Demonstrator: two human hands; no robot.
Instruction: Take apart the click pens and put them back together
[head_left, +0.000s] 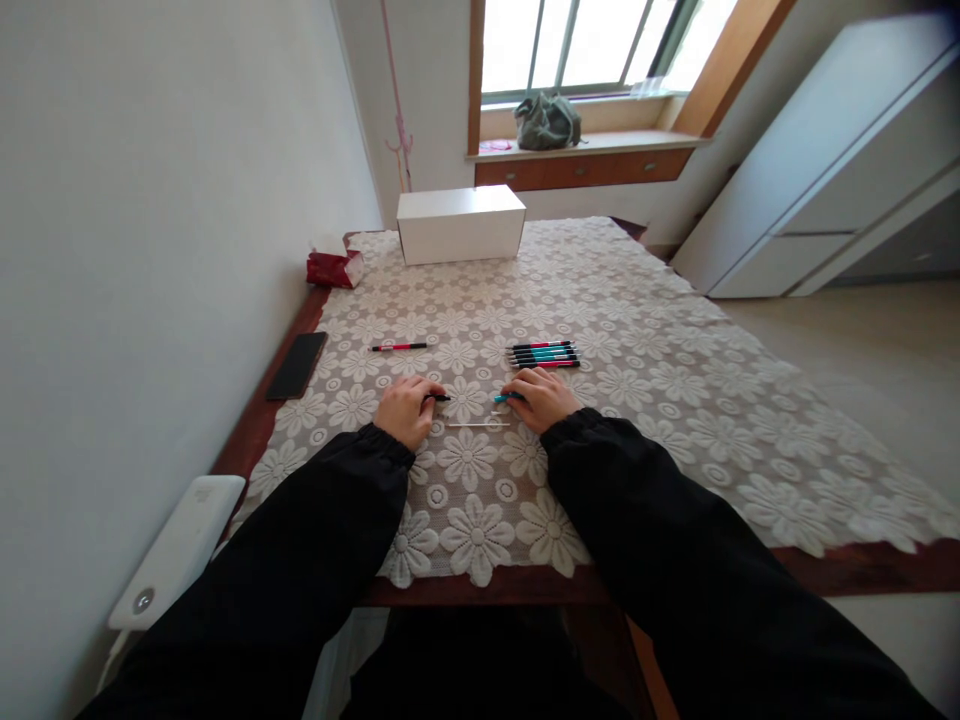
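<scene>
On a table under a lace cloth (645, 330), the left hand (405, 408) pinches a black pen piece (441, 398) and the right hand (541, 398) a teal barrel (507, 398), fingers closed on each. A thin refill (478, 425) lies between and just below both grips; mating the halves cleanly likely wants them coaxial.

Both arms wear loose black long sleeves of a smooth, slightly shiny fabric that creases in soft folds along the forearms. Each sleeve ends in a gathered cuff at the wrist, leaving the left hand (407, 410) and right hand (541, 398) bare, without gloves.
</scene>
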